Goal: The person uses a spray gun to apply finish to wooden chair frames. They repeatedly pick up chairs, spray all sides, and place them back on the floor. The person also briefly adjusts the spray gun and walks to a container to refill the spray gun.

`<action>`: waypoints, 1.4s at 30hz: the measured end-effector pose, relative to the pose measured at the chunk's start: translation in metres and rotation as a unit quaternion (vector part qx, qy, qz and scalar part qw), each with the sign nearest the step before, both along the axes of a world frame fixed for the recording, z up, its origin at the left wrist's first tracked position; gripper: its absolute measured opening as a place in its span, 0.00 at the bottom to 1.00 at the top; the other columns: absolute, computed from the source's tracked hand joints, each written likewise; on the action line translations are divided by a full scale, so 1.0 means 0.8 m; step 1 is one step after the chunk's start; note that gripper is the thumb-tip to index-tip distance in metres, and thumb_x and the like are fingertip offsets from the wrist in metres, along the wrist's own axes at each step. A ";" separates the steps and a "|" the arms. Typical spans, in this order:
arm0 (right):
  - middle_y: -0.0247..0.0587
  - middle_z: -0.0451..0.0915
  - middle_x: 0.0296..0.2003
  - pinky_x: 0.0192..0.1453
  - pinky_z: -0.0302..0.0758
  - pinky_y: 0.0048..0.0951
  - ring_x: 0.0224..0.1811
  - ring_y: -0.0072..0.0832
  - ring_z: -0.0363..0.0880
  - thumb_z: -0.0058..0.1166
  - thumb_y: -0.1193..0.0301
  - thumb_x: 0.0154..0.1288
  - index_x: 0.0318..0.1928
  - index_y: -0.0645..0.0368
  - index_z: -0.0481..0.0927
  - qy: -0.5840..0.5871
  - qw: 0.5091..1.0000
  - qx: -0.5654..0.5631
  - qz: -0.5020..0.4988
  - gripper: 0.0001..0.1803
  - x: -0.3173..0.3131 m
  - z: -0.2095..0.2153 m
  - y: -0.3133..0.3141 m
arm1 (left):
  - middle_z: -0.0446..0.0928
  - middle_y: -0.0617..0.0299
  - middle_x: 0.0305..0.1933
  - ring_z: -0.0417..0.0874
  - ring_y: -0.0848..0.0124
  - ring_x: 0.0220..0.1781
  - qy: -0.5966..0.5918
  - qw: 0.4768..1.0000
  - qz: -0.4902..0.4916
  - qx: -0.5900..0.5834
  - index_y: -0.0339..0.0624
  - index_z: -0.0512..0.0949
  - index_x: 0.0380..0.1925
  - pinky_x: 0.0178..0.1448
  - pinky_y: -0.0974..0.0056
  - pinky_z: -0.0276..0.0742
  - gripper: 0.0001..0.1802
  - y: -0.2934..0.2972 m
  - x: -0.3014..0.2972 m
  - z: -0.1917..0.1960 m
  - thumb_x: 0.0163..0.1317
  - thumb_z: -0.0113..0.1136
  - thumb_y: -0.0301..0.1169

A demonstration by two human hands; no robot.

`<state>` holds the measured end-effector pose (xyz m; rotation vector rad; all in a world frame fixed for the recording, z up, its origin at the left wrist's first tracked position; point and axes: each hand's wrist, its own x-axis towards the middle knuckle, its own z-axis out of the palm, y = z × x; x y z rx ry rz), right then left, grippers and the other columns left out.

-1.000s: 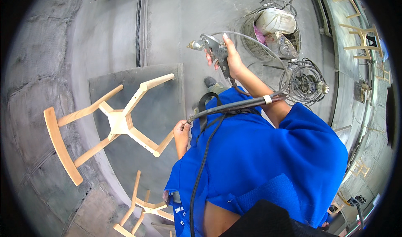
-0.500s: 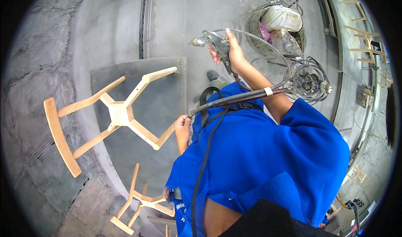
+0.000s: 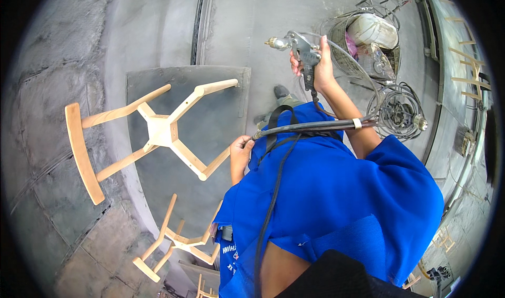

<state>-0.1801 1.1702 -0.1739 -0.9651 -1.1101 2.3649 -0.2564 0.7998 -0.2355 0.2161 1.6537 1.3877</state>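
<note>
My right hand (image 3: 319, 69) is wrapped round the grip of a metal spray gun (image 3: 303, 53) held out in front of me. Its nozzle (image 3: 276, 43) points left, and a thin hose trails from it. Closed fingers of my left hand (image 3: 242, 149) pinch the end of a thick dark hose bundle (image 3: 305, 125) that crosses in front of my blue garment. To the left, a bare light-wood chair frame (image 3: 162, 130) shows its curved back rail, its legs and a central joint. One of its legs ends beside my left hand, where I cannot see whether they touch.
A dark board (image 3: 194, 192) lies beneath the chair frame. Nearer on the left stands another wooden frame (image 3: 181, 240). A bucket (image 3: 339, 42) of containers and a coiled hose (image 3: 397, 111) are on the floor at right. More wooden frames (image 3: 471, 71) line the far right.
The spray gun and my right hand have shifted right and slightly up in the picture. The surroundings have also shifted right as the view moved. Both hands keep their grips.
</note>
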 end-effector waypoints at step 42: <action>0.39 0.81 0.27 0.29 0.72 0.26 0.29 0.27 0.80 0.28 0.33 0.73 0.43 0.63 0.82 -0.030 0.985 0.053 0.163 0.44 -0.021 -0.025 0.004 | 0.78 0.70 0.30 0.74 0.79 0.34 0.040 0.999 -0.004 -0.016 0.35 0.80 0.34 0.39 0.70 0.71 0.09 0.052 -0.026 -0.019 0.63 0.68 0.30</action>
